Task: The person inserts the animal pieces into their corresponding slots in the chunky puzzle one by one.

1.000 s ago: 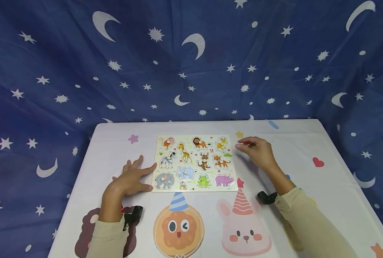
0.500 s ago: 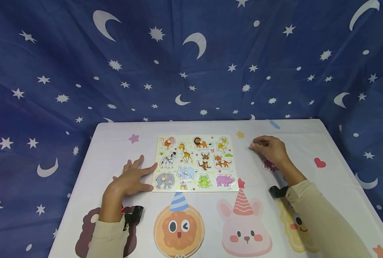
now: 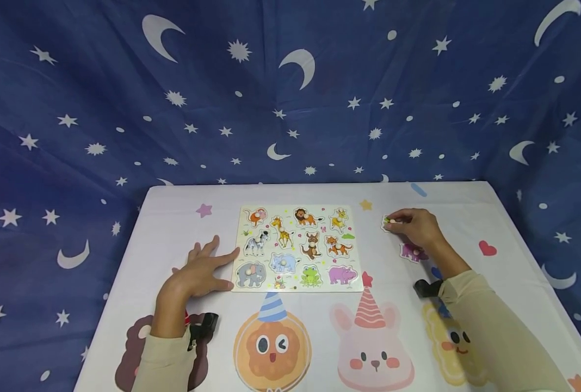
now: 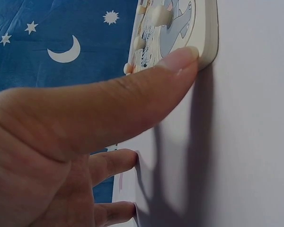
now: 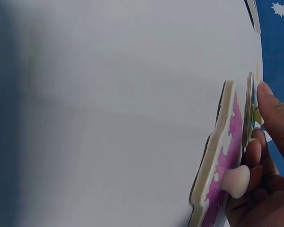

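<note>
In the head view the knobbed animal puzzle board (image 3: 295, 288) lies flat on the table. My left hand (image 3: 192, 277) rests at its left edge, fingers spread; in the left wrist view the thumb (image 4: 132, 99) touches the board's corner near the elephant piece (image 4: 177, 28). Off the board's right side, my right hand (image 3: 415, 226) pinches a small green puzzle piece (image 3: 384, 224) close over the cloth. A purple hippo piece (image 3: 410, 252) lies just below that hand; its pale knob (image 5: 236, 181) stands out in the right wrist view.
A white cloth (image 3: 212, 190) printed with cartoon faces and stars covers the table. Behind it hangs a dark blue curtain (image 3: 290, 120) with moons and stars. Each wrist wears a black camera mount, such as the left one (image 3: 203, 329).
My right hand has moved right, away from the board, bringing the green puzzle piece down by the cloth. The hippo piece has come into sight. My left hand stays in place.
</note>
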The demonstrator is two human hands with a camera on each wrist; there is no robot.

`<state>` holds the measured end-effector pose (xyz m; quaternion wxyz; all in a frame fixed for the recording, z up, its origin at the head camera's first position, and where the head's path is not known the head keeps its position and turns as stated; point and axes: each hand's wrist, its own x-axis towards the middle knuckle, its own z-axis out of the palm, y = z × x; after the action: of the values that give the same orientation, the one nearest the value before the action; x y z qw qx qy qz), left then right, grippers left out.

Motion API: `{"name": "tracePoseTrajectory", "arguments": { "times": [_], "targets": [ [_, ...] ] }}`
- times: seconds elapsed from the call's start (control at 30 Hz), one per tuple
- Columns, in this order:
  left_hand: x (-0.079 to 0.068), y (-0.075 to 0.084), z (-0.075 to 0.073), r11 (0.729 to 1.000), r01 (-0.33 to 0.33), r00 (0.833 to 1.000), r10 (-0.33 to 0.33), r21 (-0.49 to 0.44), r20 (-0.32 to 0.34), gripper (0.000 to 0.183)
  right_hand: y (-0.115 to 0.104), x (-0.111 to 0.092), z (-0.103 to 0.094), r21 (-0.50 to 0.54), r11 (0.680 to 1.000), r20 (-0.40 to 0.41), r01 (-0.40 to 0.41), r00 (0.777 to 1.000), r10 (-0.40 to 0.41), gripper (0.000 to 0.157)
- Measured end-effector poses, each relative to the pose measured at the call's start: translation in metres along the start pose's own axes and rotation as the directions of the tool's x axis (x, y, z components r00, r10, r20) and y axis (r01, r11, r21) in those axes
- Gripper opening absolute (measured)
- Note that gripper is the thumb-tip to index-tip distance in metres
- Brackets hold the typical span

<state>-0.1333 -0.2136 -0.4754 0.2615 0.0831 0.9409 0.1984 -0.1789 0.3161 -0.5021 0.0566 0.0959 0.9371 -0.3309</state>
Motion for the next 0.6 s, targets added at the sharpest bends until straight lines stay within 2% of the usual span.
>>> {"name": "tracePoseTrajectory", "arguments": {
  "times": [0.2, 0.43, 0.6],
  "targets": [
    [-0.0007, 0.0002, -0.0002, 1.000, 0.005, 1.000, -0.005, 0.003, 0.001, 0.088, 0.0021, 0.0001, -0.0006, 0.005, 1.000, -0.004, 0.010, 1.000, -0.010, 0.032],
    [-0.0007, -0.0002, -0.0002, 1.000, -0.002, 1.000, 0.002, -0.002, -0.001, 0.088, 0.0048, 0.0034, -0.0019, -0.071, 0.995, 0.005, 0.064, 0.998, -0.063, 0.026],
    [-0.0009, 0.0004, -0.0011, 1.000, -0.002, 1.000, 0.002, -0.011, 0.001, 0.086, 0.0031, 0.0013, -0.0040, -0.084, 0.994, 0.010, 0.064, 0.998, -0.064, 0.025]
  ]
}}
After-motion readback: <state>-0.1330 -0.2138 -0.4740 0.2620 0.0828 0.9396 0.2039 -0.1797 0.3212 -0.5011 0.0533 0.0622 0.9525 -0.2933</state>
